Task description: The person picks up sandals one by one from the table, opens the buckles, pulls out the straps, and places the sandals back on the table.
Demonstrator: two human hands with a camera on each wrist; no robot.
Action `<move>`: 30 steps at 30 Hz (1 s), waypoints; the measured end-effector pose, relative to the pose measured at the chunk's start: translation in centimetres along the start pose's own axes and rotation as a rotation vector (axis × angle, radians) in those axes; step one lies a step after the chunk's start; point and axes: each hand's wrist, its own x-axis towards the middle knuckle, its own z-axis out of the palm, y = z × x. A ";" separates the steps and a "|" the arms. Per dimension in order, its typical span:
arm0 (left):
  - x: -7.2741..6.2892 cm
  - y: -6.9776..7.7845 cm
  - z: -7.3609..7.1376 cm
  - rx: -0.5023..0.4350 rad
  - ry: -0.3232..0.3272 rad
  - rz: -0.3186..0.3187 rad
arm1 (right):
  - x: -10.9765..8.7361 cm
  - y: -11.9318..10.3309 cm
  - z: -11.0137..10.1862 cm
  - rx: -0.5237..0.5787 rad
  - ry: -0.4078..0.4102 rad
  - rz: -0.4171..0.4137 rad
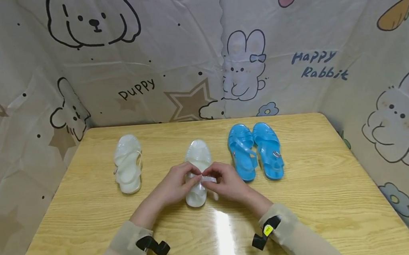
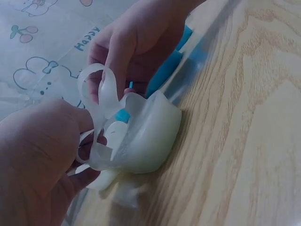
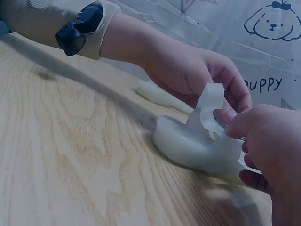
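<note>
A pearly white jelly sandal (image 1: 197, 150) lies at the middle of the table with its toe pointing away. Over its strap area, the left hand (image 1: 180, 182) and right hand (image 1: 226, 182) meet fingertip to fingertip, each pinching the sandal's strap. That translucent strap (image 2: 108, 89) stands up in a loop above the heel (image 2: 157, 136) in the left wrist view. From the right wrist view, the strap (image 3: 211, 101) rises between the left hand (image 3: 188, 70) and the right hand (image 3: 277, 146). The fingers hide the strap's fastening.
Another white sandal (image 1: 128, 163) lies to the left, its straps crossed over. A pair of blue sandals (image 1: 242, 152) stands side by side on the right. The wooden table (image 1: 322, 206) backs onto a cartoon-printed cloth (image 1: 183, 45).
</note>
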 end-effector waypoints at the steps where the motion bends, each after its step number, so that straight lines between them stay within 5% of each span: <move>1: 0.0 0.0 -0.2 0.016 -0.002 0.013 | 0.1 0.0 0.0 0.001 0.002 -0.002; 8: 0.1 0.2 -1.5 0.151 -0.022 0.032 | 0.8 0.0 0.1 0.036 -0.007 -0.020; 14: 0.5 0.5 -1.1 0.223 -0.037 0.000 | 0.7 -0.1 0.1 0.000 -0.039 -0.054; 23: 0.0 0.6 0.3 0.176 -0.029 -0.052 | 0.6 -0.8 0.1 -0.152 -0.043 -0.074; 30: -0.2 0.2 0.3 0.123 -0.020 -0.062 | 0.9 -1.1 0.3 -0.161 -0.038 -0.142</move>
